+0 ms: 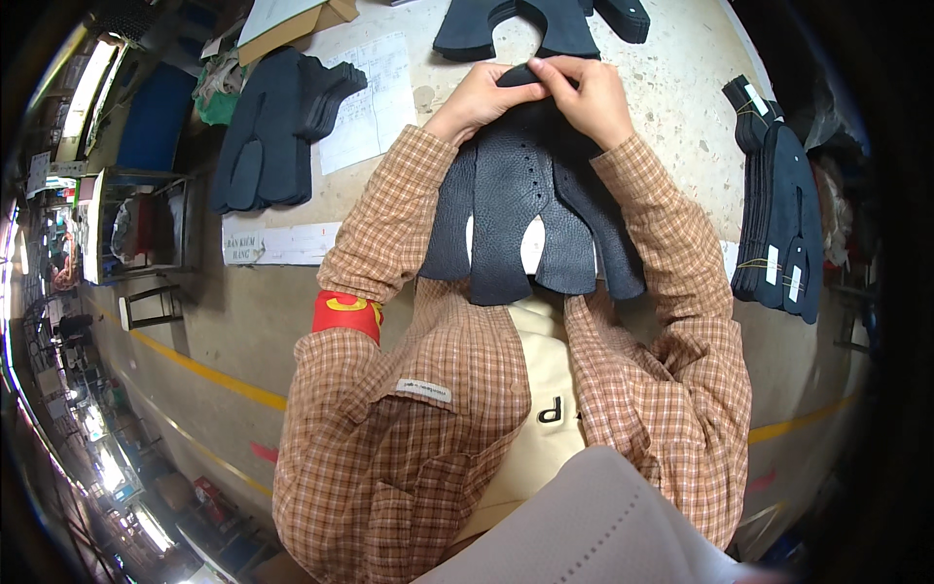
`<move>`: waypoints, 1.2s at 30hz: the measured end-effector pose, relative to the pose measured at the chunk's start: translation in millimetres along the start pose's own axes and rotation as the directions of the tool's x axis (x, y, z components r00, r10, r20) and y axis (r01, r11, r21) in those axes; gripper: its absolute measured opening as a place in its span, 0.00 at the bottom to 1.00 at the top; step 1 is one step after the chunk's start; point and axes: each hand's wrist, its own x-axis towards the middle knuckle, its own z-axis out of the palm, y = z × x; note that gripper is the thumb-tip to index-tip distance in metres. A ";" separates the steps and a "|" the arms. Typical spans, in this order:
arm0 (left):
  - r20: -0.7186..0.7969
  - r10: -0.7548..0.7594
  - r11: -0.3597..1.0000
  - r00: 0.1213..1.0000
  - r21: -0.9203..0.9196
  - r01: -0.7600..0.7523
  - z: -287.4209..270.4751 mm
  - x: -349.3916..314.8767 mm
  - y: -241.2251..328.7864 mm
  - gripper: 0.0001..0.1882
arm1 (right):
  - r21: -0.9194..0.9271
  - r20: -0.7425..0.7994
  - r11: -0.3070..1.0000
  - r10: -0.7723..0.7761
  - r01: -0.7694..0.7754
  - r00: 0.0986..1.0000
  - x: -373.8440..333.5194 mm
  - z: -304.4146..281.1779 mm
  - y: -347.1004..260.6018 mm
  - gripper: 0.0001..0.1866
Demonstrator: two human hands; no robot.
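Note:
Black pebbled leather pieces (501,195) with rows of small punched holes lie in front of me, their rounded lower ends reaching past the table's near edge. At their far end, my left hand (479,99) pinches a dark edge between thumb and fingers. Close beside it, my right hand (590,101) grips the same edge, its thumb pressed near the left one. Whether that edge belongs to one piece or several layers I cannot tell. Just beyond my hands lies a stack of dark U-shaped cut pieces (564,34).
Stacks of dark cut pieces (263,127) rest on the left of the pale worktable (389,209), next to a handwritten paper sheet (375,102). Another stack, with rubber bands and white tags (772,265), lies at the right edge. A stool (151,308) stands on the floor at left.

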 end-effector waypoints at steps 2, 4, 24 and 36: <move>0.001 -0.061 0.998 0.998 0.012 0.061 8.8 -8.6 2.9 0.14 | -0.082 -0.043 0.995 0.052 -0.055 0.998 -1.3 -4.9 0.8 0.19; 0.036 -0.051 0.999 0.998 -0.014 0.052 16.5 -18.7 6.8 0.17 | -0.108 -0.081 0.987 0.108 -0.116 0.991 -1.0 -8.4 1.4 0.20; 0.028 -0.345 0.937 0.938 0.065 0.342 45.6 -117.4 9.2 0.14 | 0.166 -0.096 0.938 0.324 -0.306 0.941 11.3 3.9 47.5 0.18; 0.150 -0.307 0.946 0.940 -0.062 0.319 50.9 -171.5 9.2 0.10 | 0.149 -0.117 0.938 0.332 -0.313 0.936 15.4 1.9 48.4 0.19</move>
